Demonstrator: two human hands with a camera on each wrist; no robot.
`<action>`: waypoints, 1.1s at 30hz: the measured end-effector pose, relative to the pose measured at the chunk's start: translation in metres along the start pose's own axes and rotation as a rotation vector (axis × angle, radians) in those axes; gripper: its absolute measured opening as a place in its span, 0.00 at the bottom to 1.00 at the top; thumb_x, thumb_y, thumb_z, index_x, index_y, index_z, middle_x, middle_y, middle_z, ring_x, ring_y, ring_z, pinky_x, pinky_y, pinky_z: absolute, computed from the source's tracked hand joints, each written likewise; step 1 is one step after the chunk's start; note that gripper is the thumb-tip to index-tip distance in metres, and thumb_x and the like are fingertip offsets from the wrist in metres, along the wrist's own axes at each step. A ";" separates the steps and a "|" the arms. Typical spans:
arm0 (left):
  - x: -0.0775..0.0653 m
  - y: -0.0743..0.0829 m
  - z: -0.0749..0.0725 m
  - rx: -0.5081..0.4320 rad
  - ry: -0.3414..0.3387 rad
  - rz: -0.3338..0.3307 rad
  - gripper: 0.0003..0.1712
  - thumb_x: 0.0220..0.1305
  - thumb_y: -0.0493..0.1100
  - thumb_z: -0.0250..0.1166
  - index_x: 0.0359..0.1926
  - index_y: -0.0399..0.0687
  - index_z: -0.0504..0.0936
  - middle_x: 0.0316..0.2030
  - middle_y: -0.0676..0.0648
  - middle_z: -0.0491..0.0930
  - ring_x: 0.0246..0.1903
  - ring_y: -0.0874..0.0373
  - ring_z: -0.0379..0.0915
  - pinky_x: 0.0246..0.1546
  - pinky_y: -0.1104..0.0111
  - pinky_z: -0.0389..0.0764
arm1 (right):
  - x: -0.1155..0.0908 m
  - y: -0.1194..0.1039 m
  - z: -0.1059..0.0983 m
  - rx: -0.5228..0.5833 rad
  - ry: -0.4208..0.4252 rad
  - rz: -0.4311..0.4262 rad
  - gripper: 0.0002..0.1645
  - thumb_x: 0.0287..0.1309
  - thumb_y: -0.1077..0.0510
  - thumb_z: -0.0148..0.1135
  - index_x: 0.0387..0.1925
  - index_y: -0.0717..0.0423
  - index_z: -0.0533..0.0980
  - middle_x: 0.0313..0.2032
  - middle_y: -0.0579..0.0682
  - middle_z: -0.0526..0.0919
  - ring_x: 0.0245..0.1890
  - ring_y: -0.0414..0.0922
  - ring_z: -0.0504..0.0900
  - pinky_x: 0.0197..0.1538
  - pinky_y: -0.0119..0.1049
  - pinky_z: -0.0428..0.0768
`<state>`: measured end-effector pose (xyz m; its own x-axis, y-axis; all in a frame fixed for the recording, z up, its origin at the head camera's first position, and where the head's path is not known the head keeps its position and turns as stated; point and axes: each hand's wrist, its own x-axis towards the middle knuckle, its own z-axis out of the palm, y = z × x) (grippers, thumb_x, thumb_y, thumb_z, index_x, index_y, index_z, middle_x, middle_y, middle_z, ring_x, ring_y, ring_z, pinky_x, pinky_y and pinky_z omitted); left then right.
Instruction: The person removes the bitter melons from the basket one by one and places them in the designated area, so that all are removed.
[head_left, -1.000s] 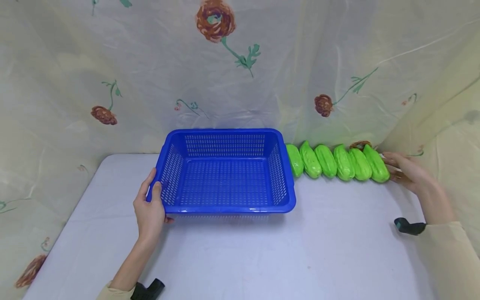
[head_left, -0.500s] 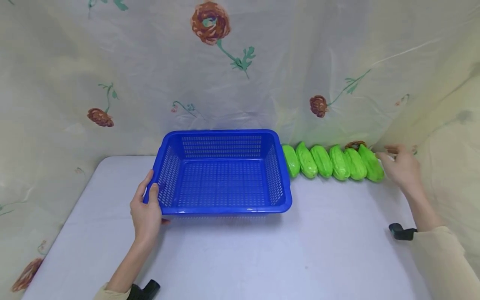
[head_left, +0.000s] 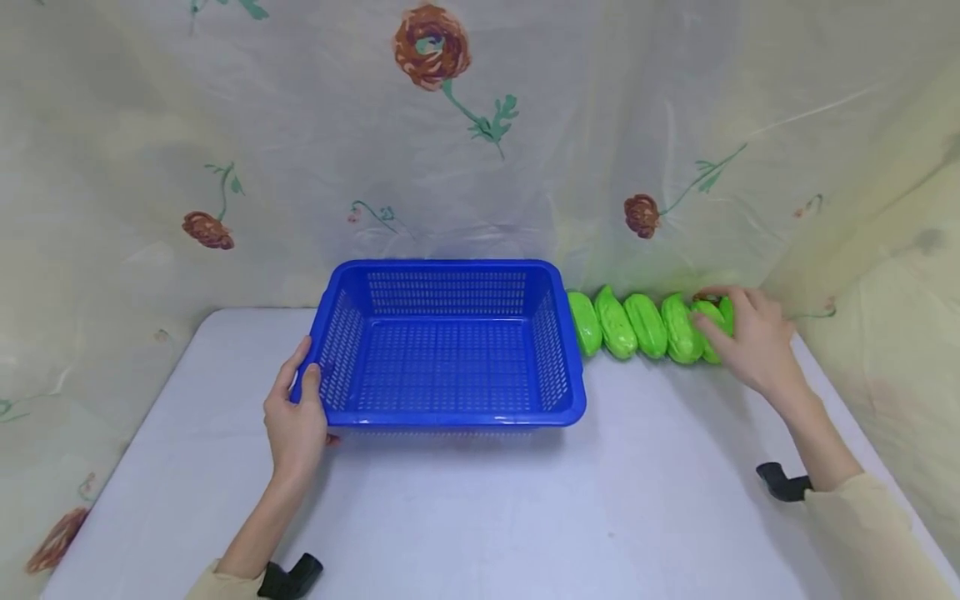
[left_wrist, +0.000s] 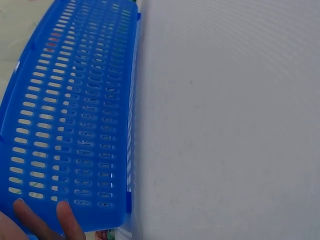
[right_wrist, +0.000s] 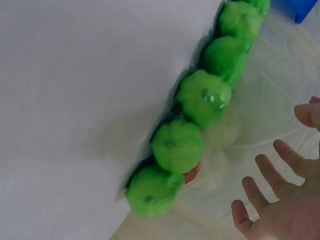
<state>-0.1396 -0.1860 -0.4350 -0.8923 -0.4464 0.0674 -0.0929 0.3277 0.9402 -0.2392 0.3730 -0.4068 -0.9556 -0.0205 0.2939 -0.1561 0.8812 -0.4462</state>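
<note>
My left hand [head_left: 295, 429] grips the left side of a blue perforated plastic basket [head_left: 450, 418], thumb over the rim. The basket holds nothing. In the left wrist view, fingertips [left_wrist: 69, 220] press on its slotted wall. Right of the basket, several shiny green ribbed gourds [head_left: 647, 325] lie side by side in a row. My right hand [head_left: 757, 343] hovers over the row's right end, hiding part of the last ones. In the right wrist view that hand [right_wrist: 287, 207] has its fingers spread, apart from the gourds [right_wrist: 177, 145], with nothing in it.
A white-covered table [head_left: 480, 517] lies beneath everything. Behind it and at both sides hangs a pale curtain [head_left: 300, 150] with painted flowers, close behind the basket and gourds. Black wrist camera mounts [head_left: 783, 482] stick out from both sleeves.
My right hand has moved from beside the rightmost gourd, lifted, and shifted left over the end of the row. The left hand and the basket hold their place.
</note>
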 end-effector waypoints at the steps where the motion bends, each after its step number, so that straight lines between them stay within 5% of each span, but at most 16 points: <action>1: 0.000 0.000 0.000 0.007 0.002 0.001 0.27 0.87 0.54 0.49 0.81 0.68 0.68 0.77 0.38 0.72 0.16 0.60 0.79 0.11 0.72 0.80 | -0.001 -0.004 0.001 -0.011 -0.010 -0.012 0.33 0.79 0.40 0.56 0.69 0.60 0.73 0.69 0.79 0.69 0.68 0.85 0.62 0.60 0.89 0.58; 8: 0.001 0.001 0.000 0.027 0.009 -0.006 0.27 0.87 0.54 0.49 0.81 0.70 0.69 0.76 0.38 0.73 0.16 0.60 0.78 0.11 0.71 0.80 | -0.009 -0.031 0.003 -0.091 -0.051 -0.089 0.41 0.77 0.33 0.56 0.74 0.58 0.69 0.74 0.72 0.66 0.70 0.80 0.61 0.62 0.84 0.56; 19: 0.001 0.002 0.000 0.038 0.004 -0.006 0.27 0.88 0.54 0.48 0.81 0.70 0.68 0.77 0.39 0.72 0.22 0.66 0.80 0.11 0.72 0.79 | -0.020 -0.054 0.007 -0.257 -0.207 -0.104 0.49 0.74 0.23 0.50 0.87 0.32 0.52 0.87 0.62 0.48 0.84 0.73 0.44 0.71 0.95 0.34; 33: 0.000 0.004 -0.002 0.013 -0.023 -0.039 0.27 0.87 0.56 0.48 0.81 0.73 0.67 0.76 0.37 0.72 0.18 0.66 0.78 0.13 0.72 0.81 | -0.026 -0.061 0.010 -0.273 -0.276 -0.115 0.51 0.74 0.21 0.47 0.88 0.32 0.49 0.87 0.63 0.42 0.85 0.75 0.39 0.68 0.95 0.26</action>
<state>-0.1392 -0.1860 -0.4312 -0.8979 -0.4397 0.0226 -0.1337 0.3212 0.9375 -0.2074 0.3149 -0.3959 -0.9728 -0.2195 0.0743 -0.2293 0.9581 -0.1714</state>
